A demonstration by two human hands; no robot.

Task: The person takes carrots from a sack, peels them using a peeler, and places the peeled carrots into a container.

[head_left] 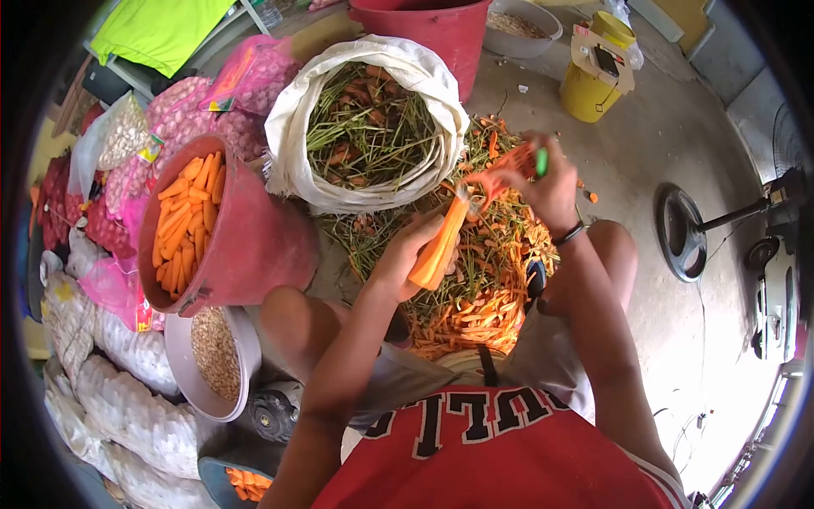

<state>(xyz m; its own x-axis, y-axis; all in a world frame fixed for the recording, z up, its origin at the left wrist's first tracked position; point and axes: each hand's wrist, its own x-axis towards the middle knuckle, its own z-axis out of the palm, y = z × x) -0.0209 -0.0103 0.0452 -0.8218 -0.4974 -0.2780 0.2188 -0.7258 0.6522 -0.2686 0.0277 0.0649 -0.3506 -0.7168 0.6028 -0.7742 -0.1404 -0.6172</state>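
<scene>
A peeled-looking orange carrot (439,246) is held in my left hand (409,253), its thick end toward me and its narrow end pointing up and away. My right hand (552,191) is closed around an orange-red peeler (500,175) with a green part, its head close to the carrot's far end. Below both hands, a heap of carrot peelings and green stalks (479,318) covers the floor between my legs. Beyond my left hand stands an open white sack (282,140) filled with stalks and carrot scraps.
A tilted red bucket (263,246) of carrots is at the left, above a pale basin (246,365). Pink net bags (178,110) and white sacks (136,407) line the left side. A yellow bucket (585,97) and a fan base (681,233) stand at the right.
</scene>
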